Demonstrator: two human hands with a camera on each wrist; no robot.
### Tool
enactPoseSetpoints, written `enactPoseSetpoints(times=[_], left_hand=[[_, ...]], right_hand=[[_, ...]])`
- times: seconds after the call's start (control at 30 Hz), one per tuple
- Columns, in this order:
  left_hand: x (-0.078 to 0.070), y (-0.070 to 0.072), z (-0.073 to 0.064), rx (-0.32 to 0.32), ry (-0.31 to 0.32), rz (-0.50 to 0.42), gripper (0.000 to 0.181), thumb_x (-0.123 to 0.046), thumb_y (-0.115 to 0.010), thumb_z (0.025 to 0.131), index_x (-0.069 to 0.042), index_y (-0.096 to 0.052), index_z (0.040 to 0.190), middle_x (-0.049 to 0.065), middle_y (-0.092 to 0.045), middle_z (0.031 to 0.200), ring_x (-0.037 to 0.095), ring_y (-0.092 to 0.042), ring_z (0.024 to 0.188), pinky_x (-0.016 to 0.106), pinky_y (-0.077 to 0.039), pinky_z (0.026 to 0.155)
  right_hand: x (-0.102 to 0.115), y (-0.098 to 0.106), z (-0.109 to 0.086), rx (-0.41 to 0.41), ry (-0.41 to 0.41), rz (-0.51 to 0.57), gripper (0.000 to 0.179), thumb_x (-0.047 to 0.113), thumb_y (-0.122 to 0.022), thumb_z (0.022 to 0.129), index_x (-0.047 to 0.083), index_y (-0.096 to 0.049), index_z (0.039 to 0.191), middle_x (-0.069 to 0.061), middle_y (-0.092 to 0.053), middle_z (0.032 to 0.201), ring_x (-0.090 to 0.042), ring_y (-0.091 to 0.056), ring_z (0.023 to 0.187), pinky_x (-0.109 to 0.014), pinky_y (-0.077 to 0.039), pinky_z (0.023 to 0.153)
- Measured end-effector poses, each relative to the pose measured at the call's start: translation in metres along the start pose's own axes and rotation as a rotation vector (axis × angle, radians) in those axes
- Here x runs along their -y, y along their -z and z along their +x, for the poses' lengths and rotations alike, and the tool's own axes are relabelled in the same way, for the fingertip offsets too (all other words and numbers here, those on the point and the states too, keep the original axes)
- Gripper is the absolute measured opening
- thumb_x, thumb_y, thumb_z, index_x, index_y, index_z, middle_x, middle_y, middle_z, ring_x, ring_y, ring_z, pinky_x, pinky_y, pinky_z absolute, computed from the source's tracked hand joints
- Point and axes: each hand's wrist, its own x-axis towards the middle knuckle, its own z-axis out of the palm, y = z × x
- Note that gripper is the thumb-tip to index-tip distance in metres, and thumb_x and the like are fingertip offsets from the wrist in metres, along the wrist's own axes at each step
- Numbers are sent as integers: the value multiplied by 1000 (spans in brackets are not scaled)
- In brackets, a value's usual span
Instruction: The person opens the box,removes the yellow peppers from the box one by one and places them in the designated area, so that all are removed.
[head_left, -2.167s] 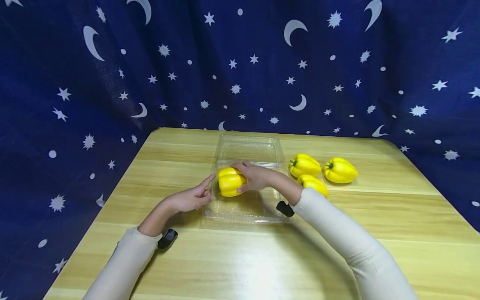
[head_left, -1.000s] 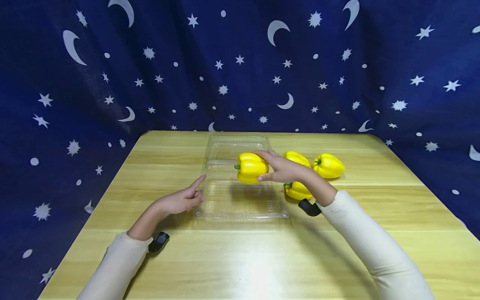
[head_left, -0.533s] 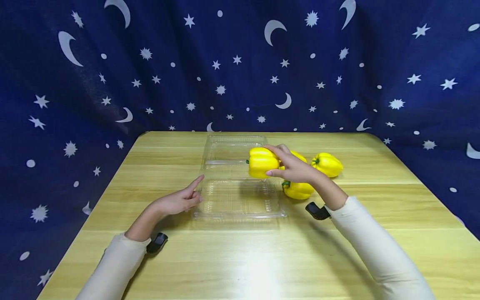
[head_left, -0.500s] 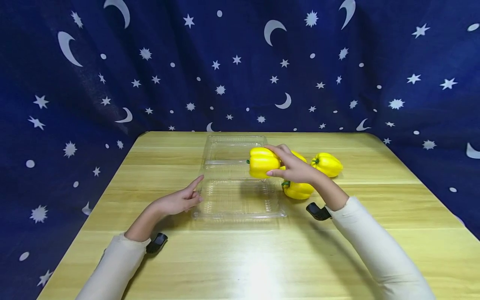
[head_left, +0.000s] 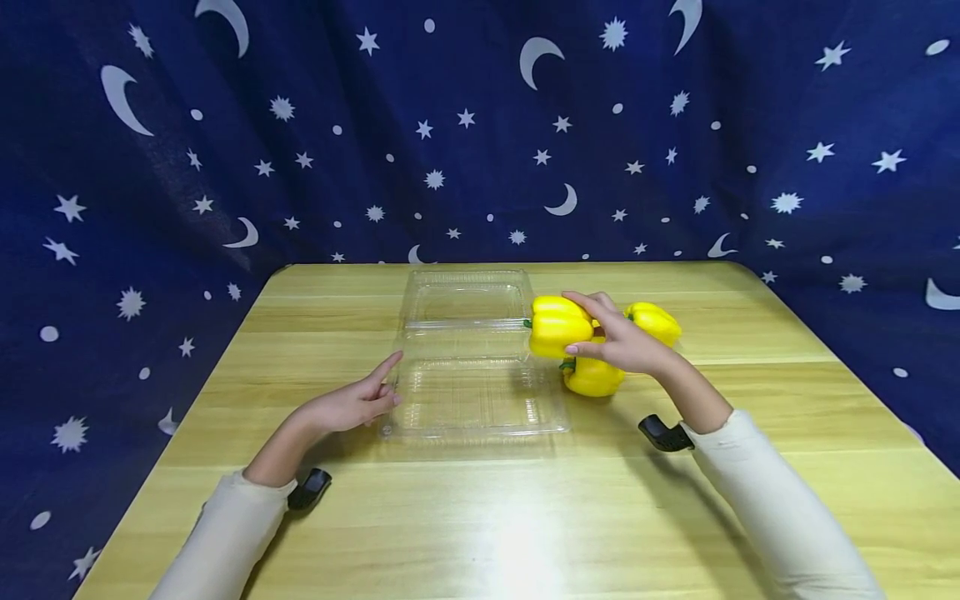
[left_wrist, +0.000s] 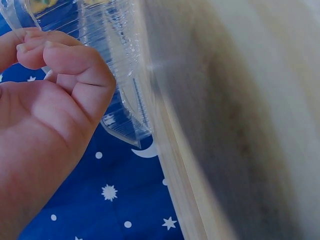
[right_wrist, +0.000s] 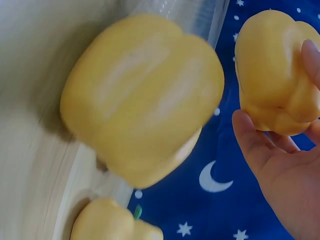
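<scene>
In the head view my right hand (head_left: pixel 626 340) grips a yellow bell pepper (head_left: pixel 559 326) from its right side, thumb and fingers around its blunt end. Its green stem points left. A second yellow pepper (head_left: pixel 592 379) lies just below it, and a third (head_left: pixel 654 322) lies beyond the hand. A further pepper behind the hand is mostly hidden. The right wrist view also shows the held pepper (right_wrist: pixel 272 65), with a large nearer pepper (right_wrist: pixel 142 95). My left hand (head_left: pixel 345 407) pinches the left rim of an opened clear plastic clamshell container (head_left: pixel 480 431), index finger extended.
The container's lid (head_left: pixel 468 287) lies folded back toward the far table edge. A wooden table (head_left: pixel 450 517) carries everything. Behind it hangs a dark blue curtain (head_left: pixel 420 75) with moons and stars. Black wrist devices (head_left: pixel 663 433) sit under both forearms.
My right hand has carried the pepper up out of the container and rightward, over toward the other peppers. My left hand stays at the container's left rim. The head view has shifted slightly.
</scene>
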Motion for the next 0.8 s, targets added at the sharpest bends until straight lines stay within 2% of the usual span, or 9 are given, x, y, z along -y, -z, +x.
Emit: enactPoseSetpoints(times=[0.33,0.47,0.57,0.8], left_hand=[[0,0,-1,17,-20,-18,67,-12,-33,99,-6,16,144,-1,-33,70,10,-35,54,29,-37,54],[0,0,-1,19,-25,-24,66,-10,-32,99,-6,17,144,0,-34,70,10,-34,53,30,-37,53],[0,0,-1,16,-22,-18,66,-10,-32,99,-6,16,144,0,-34,71,10,-35,54,30,-36,53],[2,0,0,19,-31,4,67,-10,-33,99,-5,17,144,1,-34,71,12,-36,55,30,-36,53]], right_hand=[[-15,22,-22,-37,-22,-31,74,15,-65,84,10,-23,144,-19,-31,122,-27,-37,108,-45,-41,92],[-26,30,-33,-56,-22,-62,74,16,-66,84,12,-24,144,-18,-31,123,-25,-37,108,-25,-43,90],[-34,37,-43,-71,-30,-70,74,17,-66,84,13,-25,144,-19,-32,124,-24,-37,107,-10,-40,84],[-51,47,-62,-109,-31,-82,72,13,-67,83,8,-27,143,-19,-33,120,-8,-35,100,-3,-37,79]])
